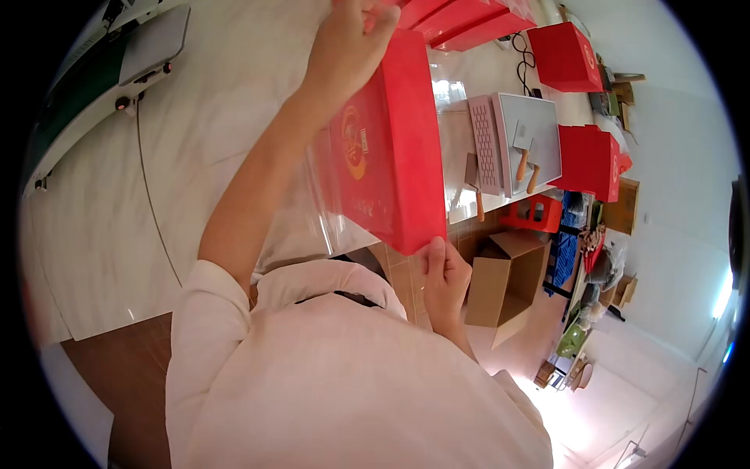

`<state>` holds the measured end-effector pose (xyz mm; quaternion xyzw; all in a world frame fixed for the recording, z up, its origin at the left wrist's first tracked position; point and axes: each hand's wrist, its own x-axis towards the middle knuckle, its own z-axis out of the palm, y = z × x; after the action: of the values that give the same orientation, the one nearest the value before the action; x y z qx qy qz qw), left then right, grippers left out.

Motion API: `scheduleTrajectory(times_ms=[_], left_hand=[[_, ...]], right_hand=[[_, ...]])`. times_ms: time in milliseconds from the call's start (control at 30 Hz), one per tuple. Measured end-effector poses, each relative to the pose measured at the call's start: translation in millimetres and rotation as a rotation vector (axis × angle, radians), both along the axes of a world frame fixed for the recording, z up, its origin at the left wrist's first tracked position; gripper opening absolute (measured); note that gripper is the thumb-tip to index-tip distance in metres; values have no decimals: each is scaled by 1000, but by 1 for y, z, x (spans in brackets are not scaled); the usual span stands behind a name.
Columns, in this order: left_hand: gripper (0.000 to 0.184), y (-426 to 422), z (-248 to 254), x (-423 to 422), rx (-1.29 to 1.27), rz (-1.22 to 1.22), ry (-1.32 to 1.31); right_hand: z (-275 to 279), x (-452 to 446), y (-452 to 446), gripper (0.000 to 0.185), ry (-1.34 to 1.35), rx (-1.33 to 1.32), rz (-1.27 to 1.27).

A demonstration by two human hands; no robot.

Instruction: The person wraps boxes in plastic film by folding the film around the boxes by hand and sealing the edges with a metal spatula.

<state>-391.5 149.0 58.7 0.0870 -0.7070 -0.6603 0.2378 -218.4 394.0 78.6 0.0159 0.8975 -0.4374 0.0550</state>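
A large red box (pixel 398 148) with a gold round emblem lies across the table edge in front of me. Clear plastic film (pixel 319 205) shows beside it, with shiny reflections. At the box's far end is my left hand (pixel 361 33), fingers curled in against it. Its fingertips are blurred and partly cut off by the top of the view. My right hand (pixel 445 275) pinches the near corner of the box, thumb against the fingers. Whether film is also caught in either pinch cannot be made out.
More red boxes (pixel 476 22) stand at the back, with others (pixel 564 56) to the right. Scrapers with wooden handles (pixel 523 160) lie on a pale panel (pixel 547 117). An open cardboard box (pixel 508 277) is on the floor. A machine (pixel 117 78) sits at the left.
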Motion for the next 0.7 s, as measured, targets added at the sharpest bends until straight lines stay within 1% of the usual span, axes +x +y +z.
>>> scheduleTrajectory(times_ms=[33,67,133,167,233,267,300,367,433,500,533,600,667,700], left_hand=[[71,5,-9,0,-85,49,148],[71,8,-21,0,-86,46,148],[76,15,-46,2,-374,184,132],[76,21,-54,3,-377,183,134],[80,36,-61,15,-342,161,49],[90,41,-63,22,-255,19,-95],[90,45,-64,26,-258,24,-92],[95,53,-65,29,-160,-26,-174],[97,56,-66,31,-144,-32,-188],[100,57,-68,30,-124,-39,-203],[101,57,-68,30,-102,-35,-226],[103,60,-69,30,-75,-29,-246],[106,63,-71,29,7,-19,-230],[106,64,-76,28,10,-13,-230]], right_hand=[[0,-1,1,36,-56,34,-8],[1,-2,0,36,-56,32,-12],[3,-6,-2,34,-59,78,-11],[4,-7,-3,34,-57,75,-12],[5,-11,-4,33,-78,100,-9],[6,-13,-5,33,-73,96,-5],[6,-14,-4,33,-74,125,1],[9,-14,-3,34,-70,153,12],[14,-14,-1,28,-72,313,38],[16,-26,8,26,-23,364,23],[16,-33,9,28,25,414,3],[21,-54,-1,45,178,397,97],[12,-81,-24,65,427,387,321],[5,-88,-40,73,486,476,374]])
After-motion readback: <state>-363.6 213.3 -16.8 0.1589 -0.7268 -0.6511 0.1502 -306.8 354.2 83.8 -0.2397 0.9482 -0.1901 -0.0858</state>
